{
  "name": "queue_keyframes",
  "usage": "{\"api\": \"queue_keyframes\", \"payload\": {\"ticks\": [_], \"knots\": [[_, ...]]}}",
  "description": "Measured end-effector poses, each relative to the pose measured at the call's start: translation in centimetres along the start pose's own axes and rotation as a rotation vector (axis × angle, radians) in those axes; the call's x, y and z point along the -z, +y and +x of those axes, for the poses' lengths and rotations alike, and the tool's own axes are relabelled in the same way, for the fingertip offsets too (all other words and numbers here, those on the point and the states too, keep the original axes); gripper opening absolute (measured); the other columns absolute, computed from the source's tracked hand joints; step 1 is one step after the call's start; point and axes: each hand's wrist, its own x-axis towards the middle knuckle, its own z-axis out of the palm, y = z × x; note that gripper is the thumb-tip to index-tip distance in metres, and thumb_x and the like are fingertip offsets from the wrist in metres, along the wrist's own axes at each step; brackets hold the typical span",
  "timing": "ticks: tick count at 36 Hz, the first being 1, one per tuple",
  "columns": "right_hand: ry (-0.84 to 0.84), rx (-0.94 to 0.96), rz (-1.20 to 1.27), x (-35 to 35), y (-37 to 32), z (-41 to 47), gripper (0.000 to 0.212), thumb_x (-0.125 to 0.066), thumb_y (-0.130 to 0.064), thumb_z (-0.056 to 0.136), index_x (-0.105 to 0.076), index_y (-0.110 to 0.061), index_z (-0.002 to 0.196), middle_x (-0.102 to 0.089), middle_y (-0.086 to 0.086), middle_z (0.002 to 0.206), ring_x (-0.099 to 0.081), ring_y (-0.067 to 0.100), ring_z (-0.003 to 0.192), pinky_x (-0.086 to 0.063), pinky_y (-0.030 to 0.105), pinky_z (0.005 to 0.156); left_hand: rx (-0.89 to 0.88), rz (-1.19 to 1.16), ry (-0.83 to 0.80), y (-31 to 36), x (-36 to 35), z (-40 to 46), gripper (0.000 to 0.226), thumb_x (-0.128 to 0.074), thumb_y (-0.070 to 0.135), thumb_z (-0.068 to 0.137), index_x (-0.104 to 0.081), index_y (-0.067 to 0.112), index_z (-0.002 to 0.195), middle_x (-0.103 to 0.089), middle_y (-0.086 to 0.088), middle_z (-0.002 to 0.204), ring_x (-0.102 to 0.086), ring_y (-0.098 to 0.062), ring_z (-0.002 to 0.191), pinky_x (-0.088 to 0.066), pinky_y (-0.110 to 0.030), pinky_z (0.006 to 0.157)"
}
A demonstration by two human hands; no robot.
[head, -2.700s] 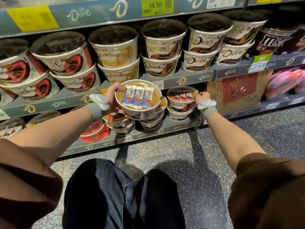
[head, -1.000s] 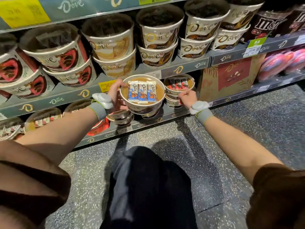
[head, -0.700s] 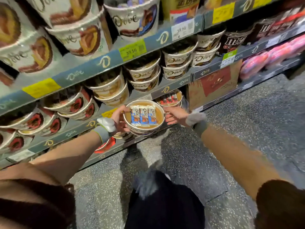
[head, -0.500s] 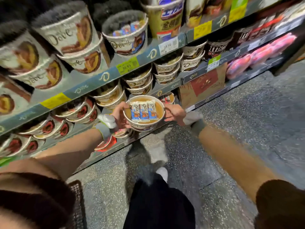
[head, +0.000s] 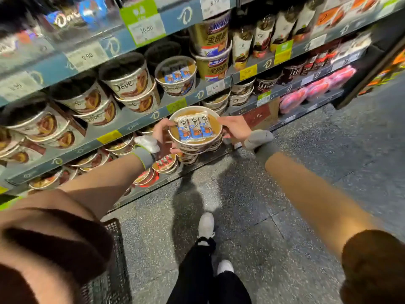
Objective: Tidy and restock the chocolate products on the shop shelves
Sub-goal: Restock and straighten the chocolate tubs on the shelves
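Both hands, left hand [head: 163,137] and right hand [head: 235,129], grip the Dove tub [head: 195,131] by opposite rim sides; probably light, rigid, slick lid.

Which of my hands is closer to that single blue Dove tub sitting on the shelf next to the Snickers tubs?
Left, narrowly. The blue Dove tub on the shelf sits above and slightly right of your left hand. Your right hand is lower and further right. Both grip the held tub.
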Motion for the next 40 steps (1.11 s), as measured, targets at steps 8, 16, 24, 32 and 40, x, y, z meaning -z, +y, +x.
{"api": "queue_keyframes", "payload": {"ticks": [8,16,24,32,40], "knots": [[-0.018,0.107,-0.249,0.3,-5.2,0.0,0.050,-0.049,-0.015,0.097,-0.055,-0.025,0.049,-0.046,-0.010,0.032,-0.040,0.000,0.034,-0.037,0.021,0.049,0.043,-0.121,-0.123,3.9,0.0,-1.0,0.018,-0.044,0.031,0.081,-0.043,0.015,0.071,-0.031,0.000,0.057,-0.022,-0.014,0.050,-0.014,-0.024,0.054],[-0.099,0.105,-0.571,0.0,-9.0,2.3,0.029,-0.044,-0.011,0.098,-0.061,0.005,0.080,-0.061,0.016,0.084,-0.054,0.025,0.081,-0.032,0.027,0.068,0.062,-0.054,-0.044,7.3,0.1,-0.6,0.022,-0.050,0.034,0.077,-0.053,0.013,0.073,-0.046,-0.001,0.056,-0.035,-0.017,0.056,-0.038,-0.025,0.056],[-0.033,0.190,-0.626,0.6,-10.7,5.5,0.030,-0.048,-0.018,0.097,-0.057,0.000,0.075,-0.057,0.018,0.075,-0.050,0.020,0.071,-0.031,0.029,0.063,0.052,-0.066,-0.050,9.3,-0.4,0.6,0.047,-0.063,0.046,0.061,-0.062,0.010,0.092,-0.057,0.001,0.060,-0.052,-0.013,0.046,-0.049,-0.027,0.066],[0.055,0.322,-0.535,1.9,-13.1,8.8,0.024,-0.050,-0.012,0.094,-0.063,0.008,0.089,-0.064,0.021,0.085,-0.052,0.021,0.076,-0.038,0.032,0.068,-0.050,-0.158,0.026,11.6,-1.5,3.0,0.043,-0.053,0.056,0.088,-0.067,0.019,0.105,-0.068,-0.006,0.106,-0.064,-0.019,0.090,-0.056,-0.029,0.083],[-0.004,0.384,-0.447,3.5,-14.9,11.3,0.043,-0.040,-0.002,0.095,-0.039,-0.021,0.057,-0.045,-0.003,0.055,-0.047,0.000,0.046,-0.038,0.011,0.049,-0.156,-0.252,0.213,12.7,-3.5,4.3,0.029,-0.044,0.046,0.097,-0.060,0.021,0.095,-0.071,0.004,0.082,-0.062,-0.013,0.084,-0.049,-0.028,0.080]]}}
